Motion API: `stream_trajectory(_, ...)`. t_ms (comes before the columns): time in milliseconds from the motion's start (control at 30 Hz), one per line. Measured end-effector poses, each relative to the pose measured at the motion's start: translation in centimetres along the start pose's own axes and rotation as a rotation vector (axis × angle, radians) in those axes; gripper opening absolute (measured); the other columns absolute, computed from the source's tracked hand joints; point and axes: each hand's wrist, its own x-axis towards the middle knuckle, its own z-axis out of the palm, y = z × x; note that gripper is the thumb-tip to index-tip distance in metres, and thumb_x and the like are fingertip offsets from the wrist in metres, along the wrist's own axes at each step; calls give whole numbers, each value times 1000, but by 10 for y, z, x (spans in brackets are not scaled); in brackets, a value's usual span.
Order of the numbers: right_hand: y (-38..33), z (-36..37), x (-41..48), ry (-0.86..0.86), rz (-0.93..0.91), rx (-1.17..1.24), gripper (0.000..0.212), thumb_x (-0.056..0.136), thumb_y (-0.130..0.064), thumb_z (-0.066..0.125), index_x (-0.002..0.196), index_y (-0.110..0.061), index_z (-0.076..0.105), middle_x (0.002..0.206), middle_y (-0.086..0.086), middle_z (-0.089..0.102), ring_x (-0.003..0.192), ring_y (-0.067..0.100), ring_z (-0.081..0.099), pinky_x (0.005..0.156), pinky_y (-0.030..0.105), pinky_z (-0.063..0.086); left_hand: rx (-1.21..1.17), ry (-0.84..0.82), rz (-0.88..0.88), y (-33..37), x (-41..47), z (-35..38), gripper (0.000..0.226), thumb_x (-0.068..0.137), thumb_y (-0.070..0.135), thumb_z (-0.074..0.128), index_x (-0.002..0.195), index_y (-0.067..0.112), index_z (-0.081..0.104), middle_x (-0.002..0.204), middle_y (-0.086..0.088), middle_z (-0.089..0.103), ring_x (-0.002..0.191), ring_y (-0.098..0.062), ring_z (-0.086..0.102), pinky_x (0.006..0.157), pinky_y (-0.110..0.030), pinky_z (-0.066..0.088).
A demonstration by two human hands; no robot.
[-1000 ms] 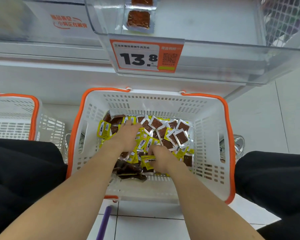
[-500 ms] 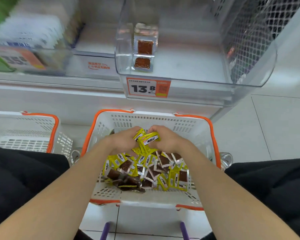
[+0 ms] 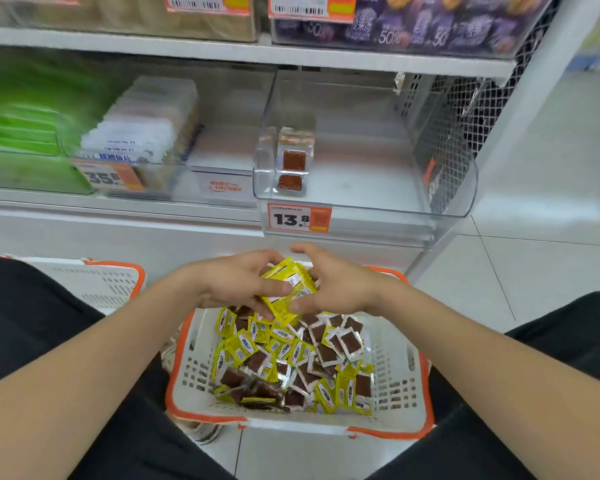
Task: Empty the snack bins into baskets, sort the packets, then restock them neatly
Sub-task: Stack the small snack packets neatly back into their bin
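White shop shelving [image 3: 222, 50] straight ahead, pale tiled floor [image 3: 534, 271] running off to the side. Far left on the lower shelf there's a blurred clear bin of green packets [image 3: 18, 133]. Next to it is a clear bin of white sachets [image 3: 142, 133] wearing an orange 35.8 price tag [image 3: 106, 176]. Down on the floor at the left sits a white slotted plastic basket with an orange rim [image 3: 94, 285].

Now the hands, up over the middle basket. The left hand [image 3: 236, 282] has its grip closed on a bundle of small yellow snack packets [image 3: 288, 284], and the right hand [image 3: 343, 285] clamps the same bundle from the other side. Beneath them is a second white orange-rimmed basket [image 3: 399, 386], holding a loose heap of yellow and brown-windowed packets [image 3: 291, 362].

Up and to the right is a clear plastic shelf bin [image 3: 378, 188] with a 13.8 price tag [image 3: 298, 219] below its front. A short row of brown packets [image 3: 293, 166] stands by its left wall.
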Motion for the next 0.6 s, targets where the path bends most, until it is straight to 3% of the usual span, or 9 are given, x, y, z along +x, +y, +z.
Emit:
stream_trajectory(67, -3, -11, -6, -31, 62, 196, 88, 85, 0, 83, 156, -26, 39, 126, 5, 70, 102, 22, 75, 93, 37, 61, -60, 24, 44, 4, -7, -2, 37, 100, 11, 67, 134, 11, 53, 125, -14, 70, 107, -31, 74, 88, -46, 63)
stream_trajectory(133, -1, -17, -9, -22, 79, 255, 75, 82, 9, 80, 146, -23, 54, 107, 5, 80, 98, 22, 77, 97, 40, 60, -132, 36, 87, 5, -12, -4, 41, 100, 8, 66, 138, 12, 53, 130, -15, 69, 116, -37, 70, 97, -53, 59)
stream_trajectory(200, 0, -19, -10, 20, 86, 314, 60, 83, 11, 77, 134, -18, 64, 101, 8, 81, 97, 23, 77, 93, 34, 60, -190, 21, 114, 5, -15, -5, 45, 100, 6, 65, 142, 13, 52, 136, -16, 67, 125, -43, 64, 106, -59, 52)
stream_trajectory(267, 1, -17, -10, 116, 98, 403, 37, 88, 11, 71, 116, -13, 72, 99, 12, 80, 88, 20, 76, 78, 27, 59, -215, -2, 135, 3, -15, -5, 47, 100, 5, 64, 144, 13, 51, 139, -15, 65, 129, -43, 61, 110, -61, 48)
stream_trajectory(333, 0, -15, -9, 217, 110, 534, 23, 95, 7, 63, 103, -10, 76, 97, 15, 80, 83, 19, 75, 79, 32, 62, -204, -36, 160, 4, -15, -4, 45, 100, 5, 64, 142, 12, 51, 141, -14, 64, 129, -39, 62, 108, -56, 51)
stream_trajectory(467, 0, -15, -8, 214, 70, 702, 22, 101, 5, 54, 110, -2, 73, 96, 21, 78, 80, 24, 75, 83, 42, 65, -133, -43, 237, 8, -15, 1, 37, 100, 6, 65, 133, 10, 48, 135, -14, 64, 116, -35, 67, 87, -39, 60)
stream_trajectory(600, -4, -21, -9, 119, 57, 900, 33, 94, 6, 51, 119, 6, 73, 119, 29, 72, 101, 38, 71, 99, 50, 59, -127, 104, 305, 13, -9, 9, 37, 101, 13, 66, 133, 25, 51, 130, -9, 67, 118, -39, 68, 98, -57, 58)
